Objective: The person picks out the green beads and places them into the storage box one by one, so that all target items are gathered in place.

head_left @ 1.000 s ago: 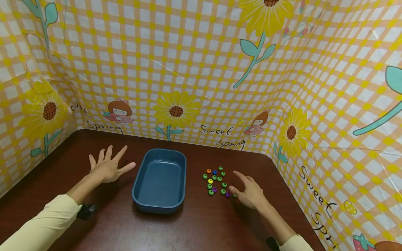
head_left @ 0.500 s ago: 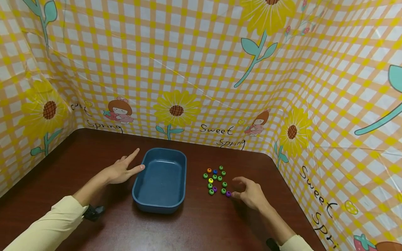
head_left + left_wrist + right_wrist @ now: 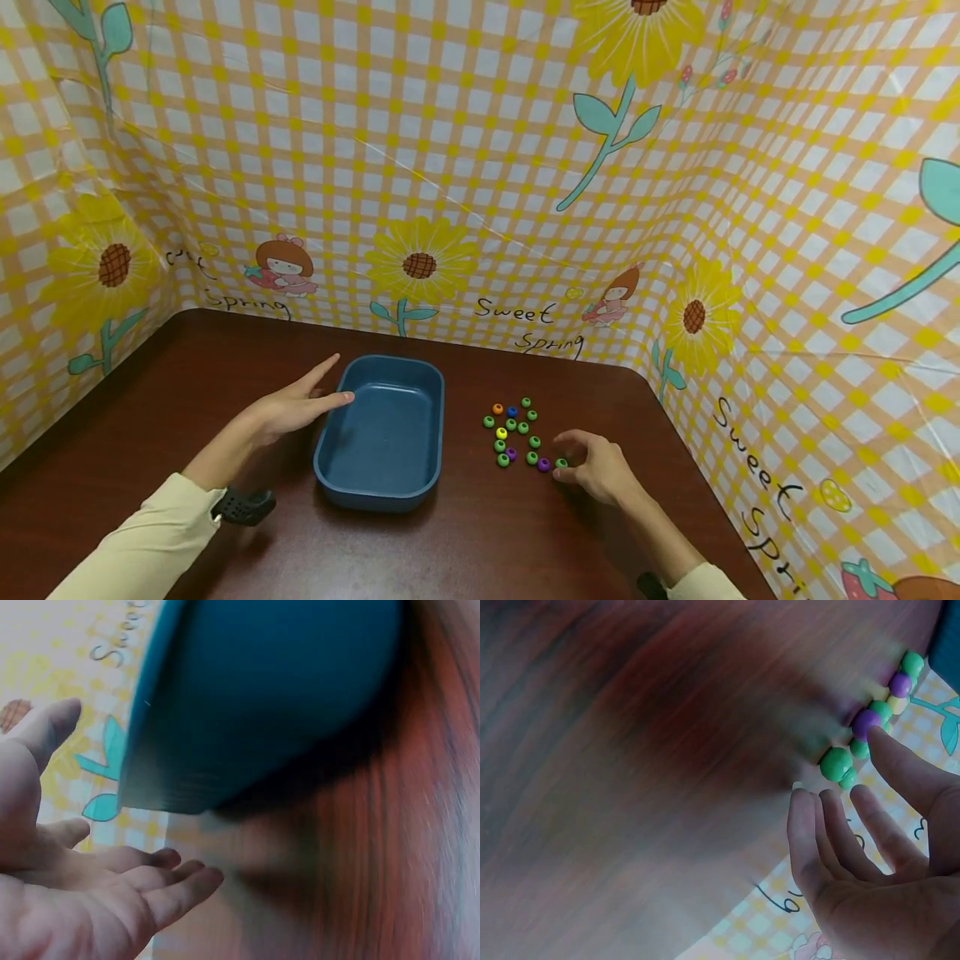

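My left hand point(image 3: 288, 408) is at the left rim of a dark blue rectangular tub point(image 3: 382, 442), fingers extended, thumb reaching over the rim. The left wrist view shows the spread fingers point(image 3: 180, 896) beside the tub's outer wall point(image 3: 247, 712). To the right, a loose group of small round beads with holes lies on the table, mostly green, with an orange bead point(image 3: 498, 409), a blue bead point(image 3: 512, 412), a yellow bead point(image 3: 502, 433) and purple ones. My right hand point(image 3: 600, 471) is beside the rightmost green bead point(image 3: 561, 464), thumb and forefinger parted around it.
The dark brown table point(image 3: 480, 542) runs back to a checked cloth point(image 3: 480, 167) with sunflower prints, which hangs behind and at both sides. A black strap device point(image 3: 243, 507) is on the left wrist.
My left hand has moved right to the tub's rim, its fingers drawing closer together. My right hand has bent its fingers and come down around the rightmost green bead. The tub has not moved.
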Motion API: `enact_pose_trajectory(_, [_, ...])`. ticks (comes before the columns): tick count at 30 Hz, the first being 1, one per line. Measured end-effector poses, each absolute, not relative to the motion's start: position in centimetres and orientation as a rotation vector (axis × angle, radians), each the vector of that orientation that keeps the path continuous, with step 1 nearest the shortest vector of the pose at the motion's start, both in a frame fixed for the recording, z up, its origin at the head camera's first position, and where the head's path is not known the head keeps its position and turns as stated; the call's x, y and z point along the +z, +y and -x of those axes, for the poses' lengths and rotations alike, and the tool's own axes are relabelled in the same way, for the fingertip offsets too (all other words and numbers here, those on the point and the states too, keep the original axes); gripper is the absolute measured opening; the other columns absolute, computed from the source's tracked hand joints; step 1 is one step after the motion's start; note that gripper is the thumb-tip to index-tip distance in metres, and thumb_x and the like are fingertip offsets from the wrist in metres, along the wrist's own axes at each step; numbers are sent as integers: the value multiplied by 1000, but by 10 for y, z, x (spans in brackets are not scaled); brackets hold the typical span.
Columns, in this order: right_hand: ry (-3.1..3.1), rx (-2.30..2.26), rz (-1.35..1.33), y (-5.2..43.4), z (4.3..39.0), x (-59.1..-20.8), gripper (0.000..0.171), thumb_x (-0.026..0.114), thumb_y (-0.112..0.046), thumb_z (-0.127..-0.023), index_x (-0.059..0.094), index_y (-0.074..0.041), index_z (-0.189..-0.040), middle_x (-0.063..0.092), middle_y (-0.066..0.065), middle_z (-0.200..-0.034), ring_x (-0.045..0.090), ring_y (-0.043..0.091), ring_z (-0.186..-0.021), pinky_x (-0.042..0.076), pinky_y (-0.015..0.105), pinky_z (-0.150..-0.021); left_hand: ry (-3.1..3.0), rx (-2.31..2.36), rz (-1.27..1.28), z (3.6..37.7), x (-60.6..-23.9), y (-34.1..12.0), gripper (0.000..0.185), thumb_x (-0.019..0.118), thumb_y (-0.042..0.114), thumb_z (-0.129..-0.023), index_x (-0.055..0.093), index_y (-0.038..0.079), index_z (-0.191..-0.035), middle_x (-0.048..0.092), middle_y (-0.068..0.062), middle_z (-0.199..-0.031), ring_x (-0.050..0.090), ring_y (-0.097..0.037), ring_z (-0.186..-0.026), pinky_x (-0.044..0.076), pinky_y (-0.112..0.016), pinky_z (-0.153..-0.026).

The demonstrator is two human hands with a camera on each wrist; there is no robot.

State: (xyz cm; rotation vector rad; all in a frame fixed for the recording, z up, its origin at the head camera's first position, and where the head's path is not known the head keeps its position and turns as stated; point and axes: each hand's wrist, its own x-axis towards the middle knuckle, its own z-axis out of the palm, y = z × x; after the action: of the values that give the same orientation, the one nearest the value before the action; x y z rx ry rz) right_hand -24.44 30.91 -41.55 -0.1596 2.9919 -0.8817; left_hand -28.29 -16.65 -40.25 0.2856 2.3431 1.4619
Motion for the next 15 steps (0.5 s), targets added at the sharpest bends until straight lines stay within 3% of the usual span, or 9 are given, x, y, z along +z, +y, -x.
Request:
enact_pose_trajectory(6, [2966,-901,159,311,246,-417,38,87,-12,-78,73,-13,-113,75,4,-100,69,19,-88,55,33,-70,2126,1683,-282,285,-402,-165,93,61,31,-102,-8,23,-164,6,-32,-166,24,-52,-149,29,-67,-115])
enact_pose_trajectory(15, [2968,-926,200,315,247,-420,30,86,-5,-77,76,-12,-104,76,5,-98,73,20,-86,58,34,-71,1927,1817,-339,290,-406,-171,96,68,11,-96,2,21,-164,-1,-30,-167,14,-53,-152,25,-75,-112])
